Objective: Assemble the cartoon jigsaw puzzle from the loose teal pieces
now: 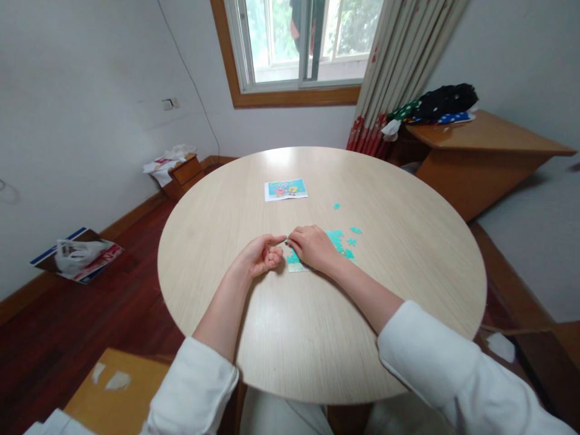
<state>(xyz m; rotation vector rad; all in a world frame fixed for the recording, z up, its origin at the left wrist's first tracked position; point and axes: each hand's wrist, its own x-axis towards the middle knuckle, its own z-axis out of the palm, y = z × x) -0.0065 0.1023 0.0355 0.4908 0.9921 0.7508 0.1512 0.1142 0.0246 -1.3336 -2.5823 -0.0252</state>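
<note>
My right hand (312, 246) lies over the middle of a partly assembled turquoise jigsaw puzzle (335, 239) and hides much of it. Its thumb and fingertips are pinched at the puzzle's upper left side, on what looks like a small puzzle piece, mostly hidden. Just left of the puzzle is my left hand (263, 256), palm turned inward. Its index finger stretches towards the right fingertips, while the other fingers curl loosely with nothing visible in them. Loose turquoise pieces lie right of the puzzle: one puzzle piece (356, 230) and another puzzle piece (352, 241).
A picture sheet (286, 190) with cartoon figures lies farther back on the round table (203, 241). One more loose piece (336, 206) sits right of it. A wooden desk (489, 139) with cloths stands at the right, a cardboard box (113, 386) at the lower left.
</note>
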